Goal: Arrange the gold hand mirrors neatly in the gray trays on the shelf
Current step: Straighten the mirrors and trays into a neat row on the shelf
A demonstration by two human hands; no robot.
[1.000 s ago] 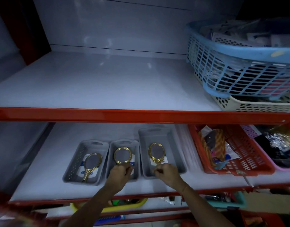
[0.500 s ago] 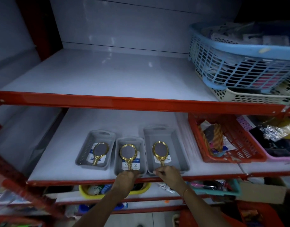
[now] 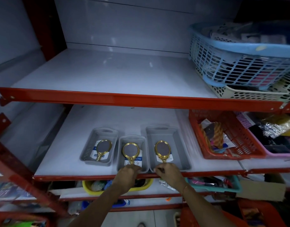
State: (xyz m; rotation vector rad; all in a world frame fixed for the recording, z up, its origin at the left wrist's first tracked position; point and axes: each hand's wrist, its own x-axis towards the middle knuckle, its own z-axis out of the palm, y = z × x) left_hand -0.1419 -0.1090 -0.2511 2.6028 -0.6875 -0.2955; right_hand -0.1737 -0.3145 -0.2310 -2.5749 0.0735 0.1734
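Observation:
Three gray trays stand side by side on the middle shelf, each with one gold hand mirror lying handle toward me. The left tray (image 3: pixel 88 150) with its mirror (image 3: pixel 103 149) sits farther back. My left hand (image 3: pixel 127 172) is closed on the near rim of the middle tray (image 3: pixel 132 137), covering the handle end of its mirror (image 3: pixel 130 150). My right hand (image 3: pixel 167 170) is closed on the near rim of the right tray (image 3: pixel 177 145), touching the handle of its mirror (image 3: pixel 162 150). Both of these trays reach the shelf's red front edge (image 3: pixel 91 176).
A red basket (image 3: pixel 229 155) of goods stands right of the trays, with a pink basket (image 3: pixel 278 155) beyond it. The upper shelf's red beam (image 3: pixel 141 97) overhangs. A blue basket (image 3: pixel 239 50) rests on a cream one (image 3: pixel 255 94) up there. A yellow tub (image 3: pixel 118 189) sits below.
The middle and right trays have slid toward the shelf's front edge with my hands on their near rims. The left tray has stayed put. My view has pulled back and risen.

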